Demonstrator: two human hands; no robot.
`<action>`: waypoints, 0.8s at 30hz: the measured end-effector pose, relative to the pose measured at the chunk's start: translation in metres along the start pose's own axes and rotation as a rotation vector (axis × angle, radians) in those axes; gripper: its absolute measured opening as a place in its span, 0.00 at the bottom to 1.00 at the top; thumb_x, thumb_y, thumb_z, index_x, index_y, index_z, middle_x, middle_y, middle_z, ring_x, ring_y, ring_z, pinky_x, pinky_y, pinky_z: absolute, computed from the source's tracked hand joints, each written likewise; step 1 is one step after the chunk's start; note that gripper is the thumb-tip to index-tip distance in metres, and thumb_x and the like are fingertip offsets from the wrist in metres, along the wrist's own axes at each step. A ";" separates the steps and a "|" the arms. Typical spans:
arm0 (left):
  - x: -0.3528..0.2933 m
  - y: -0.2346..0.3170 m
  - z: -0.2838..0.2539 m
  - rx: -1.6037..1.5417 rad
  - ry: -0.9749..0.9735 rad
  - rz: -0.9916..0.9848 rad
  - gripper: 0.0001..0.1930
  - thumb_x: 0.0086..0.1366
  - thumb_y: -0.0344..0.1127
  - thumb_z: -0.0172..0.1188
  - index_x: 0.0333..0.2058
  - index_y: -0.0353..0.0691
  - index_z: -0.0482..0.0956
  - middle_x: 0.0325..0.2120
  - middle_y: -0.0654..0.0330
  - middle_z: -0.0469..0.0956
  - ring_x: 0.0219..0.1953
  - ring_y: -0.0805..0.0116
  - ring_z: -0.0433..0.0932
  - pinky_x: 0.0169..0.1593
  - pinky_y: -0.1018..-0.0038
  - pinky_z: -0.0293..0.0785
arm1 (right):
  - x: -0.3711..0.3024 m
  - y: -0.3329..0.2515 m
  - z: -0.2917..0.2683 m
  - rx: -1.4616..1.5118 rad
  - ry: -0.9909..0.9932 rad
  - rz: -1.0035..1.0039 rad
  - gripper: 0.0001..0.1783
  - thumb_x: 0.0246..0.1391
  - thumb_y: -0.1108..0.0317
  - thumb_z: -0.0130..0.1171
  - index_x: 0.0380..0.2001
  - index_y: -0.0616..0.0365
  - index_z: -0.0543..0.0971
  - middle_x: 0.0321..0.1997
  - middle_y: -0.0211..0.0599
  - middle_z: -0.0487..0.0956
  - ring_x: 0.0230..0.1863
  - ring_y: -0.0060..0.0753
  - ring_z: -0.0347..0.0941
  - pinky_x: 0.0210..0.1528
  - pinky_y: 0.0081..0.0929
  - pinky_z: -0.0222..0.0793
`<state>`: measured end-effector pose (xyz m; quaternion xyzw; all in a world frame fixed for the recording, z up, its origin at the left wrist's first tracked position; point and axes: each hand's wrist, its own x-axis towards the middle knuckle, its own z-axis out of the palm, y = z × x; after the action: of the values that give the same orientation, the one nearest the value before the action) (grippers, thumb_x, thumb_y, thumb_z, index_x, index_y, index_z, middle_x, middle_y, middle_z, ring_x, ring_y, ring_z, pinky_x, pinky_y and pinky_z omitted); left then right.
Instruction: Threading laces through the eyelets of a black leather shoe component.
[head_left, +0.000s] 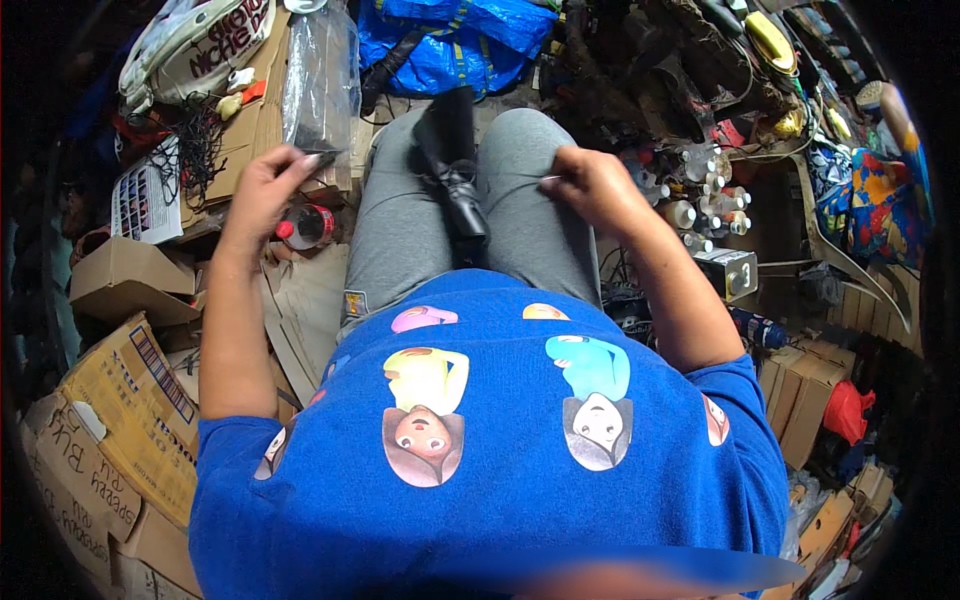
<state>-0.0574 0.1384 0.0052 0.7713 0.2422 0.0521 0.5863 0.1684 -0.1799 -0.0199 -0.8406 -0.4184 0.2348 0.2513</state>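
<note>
A black lace-up boot (468, 205) rests between my grey-trousered thighs, its dark shaft reaching toward my knees. Off to the left, my left hand (275, 185) is closed in a pinch beside a clear plastic bag (318, 90). Something small and dark shows at its fingertips, too small to name. My right hand (598, 188) hovers over or touches my right thigh, thumb and fingers pinched together. A tiny pale glint shows at those fingertips; what it is, I cannot make out. Neither hand touches the boot.
Under my left wrist lies a red-capped plastic bottle (308, 227). Cardboard boxes (130, 400) crowd the left side. Several small bottles (705, 195) stand to the right, near a metal tin (727, 272). A blue bag (455, 40) lies beyond my knees.
</note>
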 end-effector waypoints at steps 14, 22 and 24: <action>0.026 0.020 0.017 0.647 0.350 0.438 0.25 0.58 0.37 0.61 0.54 0.39 0.70 0.53 0.51 0.70 0.55 0.56 0.69 0.58 0.66 0.62 | -0.057 0.137 -0.056 0.663 0.123 0.550 0.16 0.60 0.64 0.52 0.50 0.53 0.76 0.31 0.18 0.70 0.29 0.14 0.61 0.30 0.15 0.58; 0.085 0.050 0.136 0.534 -0.199 0.307 0.34 0.40 0.45 0.74 0.44 0.38 0.69 0.41 0.49 0.74 0.46 0.54 0.74 0.52 0.65 0.68 | -0.013 0.053 -0.035 0.374 0.219 0.124 0.09 0.49 0.71 0.61 0.36 0.58 0.81 0.33 0.31 0.78 0.35 0.22 0.73 0.40 0.21 0.67; 0.089 0.045 0.137 0.528 -0.209 0.328 0.34 0.37 0.45 0.75 0.42 0.38 0.69 0.38 0.50 0.74 0.42 0.55 0.74 0.48 0.65 0.70 | -0.008 0.056 -0.031 0.390 0.207 0.127 0.08 0.47 0.72 0.63 0.33 0.58 0.81 0.34 0.32 0.78 0.37 0.23 0.73 0.42 0.21 0.67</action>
<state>0.0845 0.0473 -0.0127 0.9266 0.0585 0.0017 0.3715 0.2152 -0.2231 -0.0292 -0.8204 -0.2833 0.2390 0.4354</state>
